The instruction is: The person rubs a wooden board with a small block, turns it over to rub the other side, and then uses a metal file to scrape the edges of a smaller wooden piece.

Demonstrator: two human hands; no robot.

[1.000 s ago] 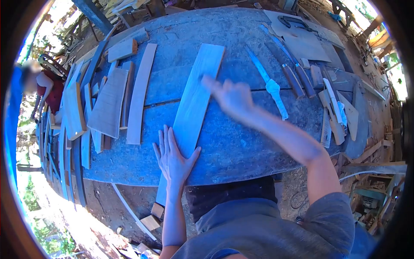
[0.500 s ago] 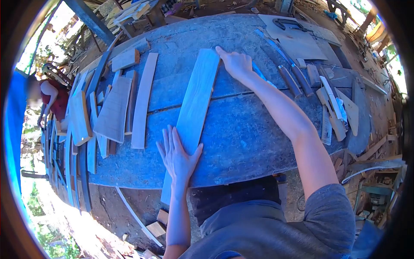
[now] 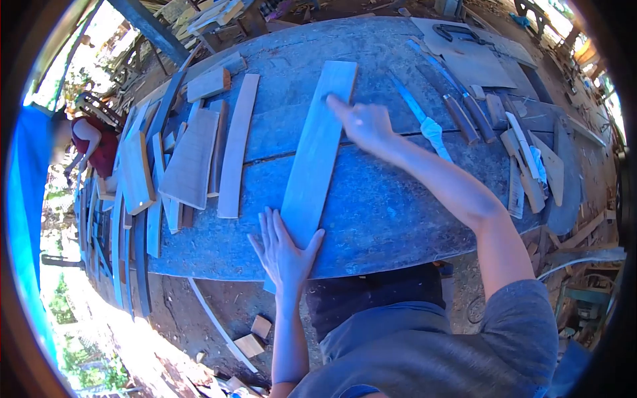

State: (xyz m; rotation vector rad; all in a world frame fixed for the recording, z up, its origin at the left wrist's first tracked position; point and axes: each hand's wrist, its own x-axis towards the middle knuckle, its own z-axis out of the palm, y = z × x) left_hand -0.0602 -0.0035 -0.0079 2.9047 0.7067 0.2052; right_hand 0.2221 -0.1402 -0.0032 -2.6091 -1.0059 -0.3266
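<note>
A long, flat wooden board [image 3: 312,159] lies at a slant on the blue worktable [image 3: 385,219], its near end past the table's front edge. My left hand [image 3: 286,255] rests on the board's near part with fingers spread. Over the far part of the board is my right hand [image 3: 365,126], its index finger stretched onto the wood and the other fingers curled in, with nothing seen in them. To the right of that hand lies a blade with a cloth-wrapped handle [image 3: 431,129].
Several wooden pieces [image 3: 192,159] lie on the table's left side. Knives with dark handles [image 3: 461,119], a clamp [image 3: 458,33] and thin sheets [image 3: 478,63] are at the right. Another person [image 3: 96,142] is at the far left.
My right index finger has moved from the board's far right corner onto its face, nearer to me. My left hand stays on the board. The whole view has shifted slightly.
</note>
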